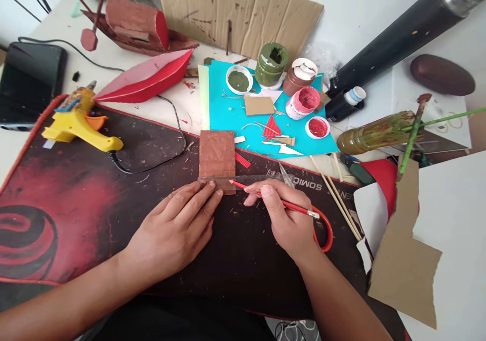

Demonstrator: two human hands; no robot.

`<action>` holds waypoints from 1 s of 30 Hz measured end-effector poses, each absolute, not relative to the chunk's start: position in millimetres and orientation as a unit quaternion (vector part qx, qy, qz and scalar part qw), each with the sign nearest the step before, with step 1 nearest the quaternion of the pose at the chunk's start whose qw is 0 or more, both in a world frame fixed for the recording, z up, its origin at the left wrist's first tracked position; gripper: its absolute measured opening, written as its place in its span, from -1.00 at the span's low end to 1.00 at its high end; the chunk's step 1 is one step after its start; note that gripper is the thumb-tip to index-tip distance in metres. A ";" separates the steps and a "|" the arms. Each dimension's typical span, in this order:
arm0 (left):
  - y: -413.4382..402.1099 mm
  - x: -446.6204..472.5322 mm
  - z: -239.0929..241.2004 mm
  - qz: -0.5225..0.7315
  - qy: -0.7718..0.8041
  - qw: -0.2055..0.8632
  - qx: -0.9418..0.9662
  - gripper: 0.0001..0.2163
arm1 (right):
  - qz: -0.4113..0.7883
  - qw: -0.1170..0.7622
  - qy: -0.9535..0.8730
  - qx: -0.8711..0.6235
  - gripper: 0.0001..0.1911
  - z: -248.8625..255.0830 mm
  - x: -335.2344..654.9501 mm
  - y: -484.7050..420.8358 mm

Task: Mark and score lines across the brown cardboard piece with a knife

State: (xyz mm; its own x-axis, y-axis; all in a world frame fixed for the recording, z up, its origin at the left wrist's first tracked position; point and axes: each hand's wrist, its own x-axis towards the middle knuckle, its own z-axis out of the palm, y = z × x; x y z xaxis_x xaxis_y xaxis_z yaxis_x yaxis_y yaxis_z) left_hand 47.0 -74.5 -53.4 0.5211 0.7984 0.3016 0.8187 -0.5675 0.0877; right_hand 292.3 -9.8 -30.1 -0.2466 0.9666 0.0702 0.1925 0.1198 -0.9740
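The left hand [178, 224] lies flat on the dark desk mat [76, 194], its fingers stretched out and close together. The fingertips press on a clear ruler [250, 178] and grip nothing. The ruler lies across the near edge of a brown painted cardboard piece [217, 154], which sits on the mat in the middle of the scene, just far of both hands.

The right hand [284, 214] has its fingers closed around a red pencil [298, 208]. The pencil tip points left and meets the ruler at the near right corner of the brown piece. Under this hand are scissors [326, 232] with a red handle loop.

Far left on the mat lies a yellow glue gun [81, 123], with a red boat hull [146, 80] beyond it. Far of the brown piece, a teal paper sheet [224, 113] carries 3 paint jars: green [271, 64], brown [299, 78] and pink-red [302, 102]. To the right of the right hand lie wooden skewers [337, 199].
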 end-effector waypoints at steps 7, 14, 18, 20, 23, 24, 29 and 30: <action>-73.9 47.7 -52.3 -0.162 -0.467 0.024 -0.869 -0.56 | 0.459 0.411 -0.642 -0.456 -0.71 -32.1 294.3 -9.6; -76.6 46.3 -56.0 -0.170 -0.475 0.014 -0.863 -0.55 | 0.317 0.405 -0.742 -0.430 -0.78 -32.0 307.3 0.8; -76.6 46.2 -56.1 -0.174 -0.475 0.007 -0.862 -0.50 | 0.265 0.336 -0.813 -0.395 -0.73 -36.8 316.9 7.2; -75.9 46.6 -55.3 -0.178 -0.474 0.006 -0.862 -0.52 | 0.241 0.291 -0.845 -0.379 -0.67 -38.7 320.0 9.0; -74.7 47.4 -54.1 -0.186 -0.474 0.008 -0.860 -0.57 | 0.205 0.244 -0.871 -0.373 -0.65 -41.1 322.1 9.5; -74.5 47.6 -53.9 -0.187 -0.474 0.009 -0.860 -0.57 | 0.197 0.237 -0.874 -0.375 -0.69 -41.9 322.2 9.3; -75.6 47.1 -54.3 -0.190 -0.477 0.001 -0.858 -0.58 | 0.179 0.228 -0.873 -0.391 -0.73 -44.7 320.7 8.3; -76.1 46.7 -54.5 -0.189 -0.478 -0.001 -0.857 -0.58 | 0.180 0.227 -0.873 -0.393 -0.73 -45.0 320.3 8.5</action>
State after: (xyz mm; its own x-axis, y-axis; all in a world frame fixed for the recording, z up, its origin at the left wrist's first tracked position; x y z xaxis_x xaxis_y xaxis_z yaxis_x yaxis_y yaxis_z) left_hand 46.7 -76.1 -54.5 0.4705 0.8210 0.3233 0.8200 -0.5421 0.1834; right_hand 320.3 8.5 -45.0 -0.5879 0.7677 0.2550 0.6036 0.6262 -0.4935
